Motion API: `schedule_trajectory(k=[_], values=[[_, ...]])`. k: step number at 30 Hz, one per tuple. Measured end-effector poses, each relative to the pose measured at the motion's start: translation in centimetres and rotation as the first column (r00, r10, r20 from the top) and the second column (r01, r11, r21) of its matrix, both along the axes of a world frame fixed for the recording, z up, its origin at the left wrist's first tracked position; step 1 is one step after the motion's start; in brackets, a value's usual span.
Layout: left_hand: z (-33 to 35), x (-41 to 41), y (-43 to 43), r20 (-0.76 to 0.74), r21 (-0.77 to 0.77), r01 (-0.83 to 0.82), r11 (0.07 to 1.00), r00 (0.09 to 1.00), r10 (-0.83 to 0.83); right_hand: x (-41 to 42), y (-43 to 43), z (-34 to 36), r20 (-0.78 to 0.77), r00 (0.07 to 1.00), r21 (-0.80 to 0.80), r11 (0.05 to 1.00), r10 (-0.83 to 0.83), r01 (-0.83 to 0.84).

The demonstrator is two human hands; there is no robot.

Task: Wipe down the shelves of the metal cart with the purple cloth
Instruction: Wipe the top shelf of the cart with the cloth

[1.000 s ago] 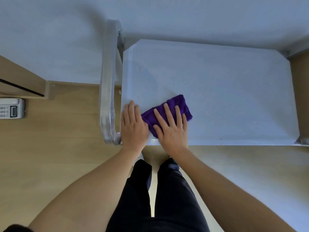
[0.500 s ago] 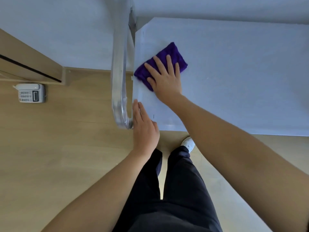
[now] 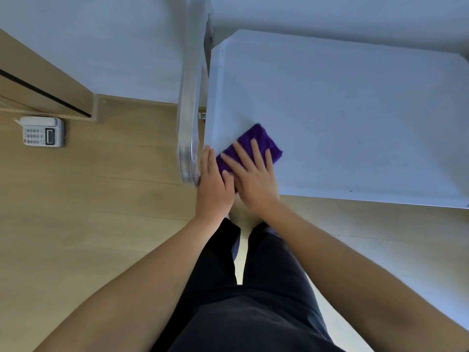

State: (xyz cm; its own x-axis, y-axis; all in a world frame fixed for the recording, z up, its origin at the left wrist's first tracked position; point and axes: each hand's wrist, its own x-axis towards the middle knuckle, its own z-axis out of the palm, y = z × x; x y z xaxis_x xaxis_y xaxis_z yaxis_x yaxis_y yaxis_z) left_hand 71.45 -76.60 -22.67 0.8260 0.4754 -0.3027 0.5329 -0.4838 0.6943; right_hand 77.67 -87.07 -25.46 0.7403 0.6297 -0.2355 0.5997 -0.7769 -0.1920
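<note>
Left grip flat, released, resting on near-left corner of top shelf. Right grip straight-fingered, pressing purple cloth there, just beside handle. Judgement: top shelf mid-wipe, far and right areas probably left; lower shelves not in view, likely undone.

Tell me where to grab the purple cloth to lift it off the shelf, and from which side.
Pinch the far, uncovered end of the purple cloth, coming from above on the open right side of the shelf. The cloth lies flat; the right hand presses its near half, and the left hand and cart handle crowd its left.
</note>
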Motion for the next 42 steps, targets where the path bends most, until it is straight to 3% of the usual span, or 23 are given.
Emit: schedule_trajectory(k=[5, 9, 15, 20, 27, 32, 37, 42], values=[[-0.8, 0.1, 0.7, -0.037, 0.128, 0.120, 0.985, 0.993, -0.116, 8.1, 4.0, 0.0, -0.021, 0.993, -0.007, 0.993, -0.120, 0.120], [-1.6, -0.1, 0.3, -0.261, 0.409, 0.345, 0.845, 0.931, -0.253, 6.8, 2.1, -0.4, 0.037, 0.992, 0.003, 0.992, -0.123, 0.123], [-2.6, -0.2, -0.8, -0.358, 0.448, 0.401, 0.799, 0.899, -0.251, -0.6, -2.1, -0.6, 0.065, 0.979, -0.012, 0.981, -0.194, 0.195], [-2.6, 0.0, -0.4, -0.392, 0.481, 0.422, 0.769, 0.888, -0.242, 4.5, 1.2, -0.8, 0.013, 0.979, 0.009, 0.979, -0.202, 0.201], [-1.1, 2.6, -0.9, -0.348, 0.460, 0.353, 0.815, 0.916, -0.200, 16.1, 5.4, -0.4, 0.004, 0.977, 0.019, 0.977, -0.213, 0.213], [-2.8, 8.0, -0.2, -0.217, 0.494, 0.257, 0.830, 0.962, -0.169, 14.8, 2.5, -0.4, 0.049, 0.993, 0.021, 0.994, -0.112, 0.111], [-5.1, 7.4, -0.6, -0.130, 0.561, 0.233, 0.794, 0.972, -0.194, 10.2, -0.6, -1.0, 0.092, 0.996, -0.012, 1.000, -0.023, 0.024], [-5.0, 7.7, -1.0, -0.112, 0.575, 0.195, 0.794, 0.981, -0.160, 18.0, 4.9, -1.7, 0.113, 0.988, 0.012, 0.995, -0.103, 0.102]])
